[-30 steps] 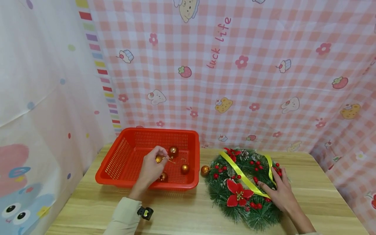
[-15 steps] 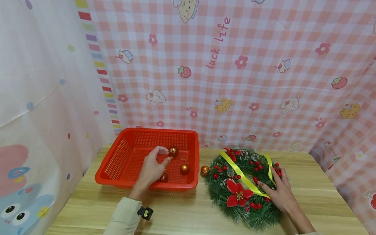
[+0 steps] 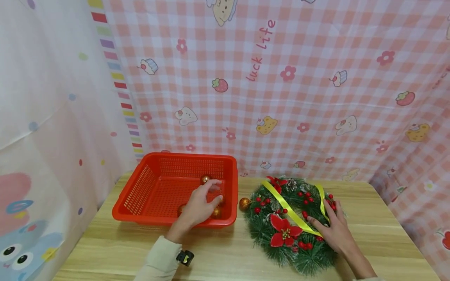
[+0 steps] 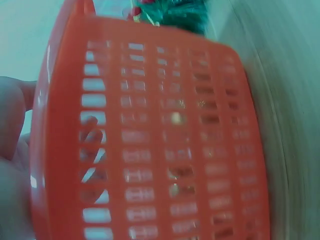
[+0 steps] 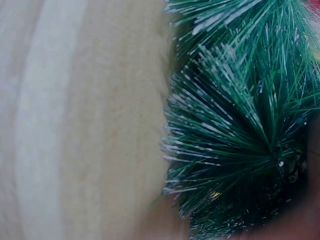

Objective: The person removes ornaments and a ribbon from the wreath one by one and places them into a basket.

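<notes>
In the head view my left hand point(image 3: 201, 203) is lowered into the right part of the red plastic basket point(image 3: 121, 214). Its thumb and fingers are apart, close over a small gold bauble point(image 3: 216, 213). Another shiny bauble point(image 3: 205, 179) lies just beyond the fingertips. Part of a copper-coloured bauble point(image 3: 181, 210) shows behind the wrist. My right hand point(image 3: 335, 232) rests on the right side of a green Christmas wreath point(image 3: 313, 260), fingers spread by the yellow ribbon point(image 3: 286, 207). From the left wrist, the basket's slotted wall point(image 4: 65, 130) partly hides the hand.
A glittery orange bauble point(image 3: 244, 203) sits at the wreath's left edge, near the basket. Red poinsettias point(image 3: 281, 231), red berries and pine cones decorate the wreath. A pink checked cloth point(image 3: 239, 117) hangs behind the wooden table point(image 3: 218, 257).
My left hand pinched a glittery bauble by its string a second ago, then let it go. It has since moved right across the basket with parted fingers. My right hand stays put.
</notes>
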Available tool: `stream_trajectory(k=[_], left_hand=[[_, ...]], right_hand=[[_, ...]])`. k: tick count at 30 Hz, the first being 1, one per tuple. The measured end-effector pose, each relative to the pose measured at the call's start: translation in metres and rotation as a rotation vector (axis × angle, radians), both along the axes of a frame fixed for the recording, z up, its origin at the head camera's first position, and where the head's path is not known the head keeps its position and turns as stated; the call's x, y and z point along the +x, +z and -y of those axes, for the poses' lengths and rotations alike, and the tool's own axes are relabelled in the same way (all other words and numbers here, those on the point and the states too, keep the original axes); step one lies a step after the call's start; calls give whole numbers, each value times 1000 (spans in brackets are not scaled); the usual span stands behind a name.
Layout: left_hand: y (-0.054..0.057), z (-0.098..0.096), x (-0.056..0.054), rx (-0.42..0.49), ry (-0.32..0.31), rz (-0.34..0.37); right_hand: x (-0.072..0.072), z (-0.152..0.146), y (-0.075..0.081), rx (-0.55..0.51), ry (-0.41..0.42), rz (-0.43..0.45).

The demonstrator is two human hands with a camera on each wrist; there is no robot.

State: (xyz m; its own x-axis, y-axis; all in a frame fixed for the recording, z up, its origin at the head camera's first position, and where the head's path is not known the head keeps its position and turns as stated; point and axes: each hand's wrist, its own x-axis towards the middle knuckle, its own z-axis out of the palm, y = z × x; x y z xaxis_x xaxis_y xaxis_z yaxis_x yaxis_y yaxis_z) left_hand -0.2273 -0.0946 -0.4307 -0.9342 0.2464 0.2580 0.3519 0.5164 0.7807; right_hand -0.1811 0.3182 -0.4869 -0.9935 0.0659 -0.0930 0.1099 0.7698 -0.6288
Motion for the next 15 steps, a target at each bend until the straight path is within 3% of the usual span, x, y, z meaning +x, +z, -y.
stream_trajectory(k=[7,15], left_hand=[[3,-21,5,34,-57,-18],[7,-37,13,16,-80,-74]], right_hand=[[0,1,1,6,7,-11],[-1,-3,1,23,45,-31]])
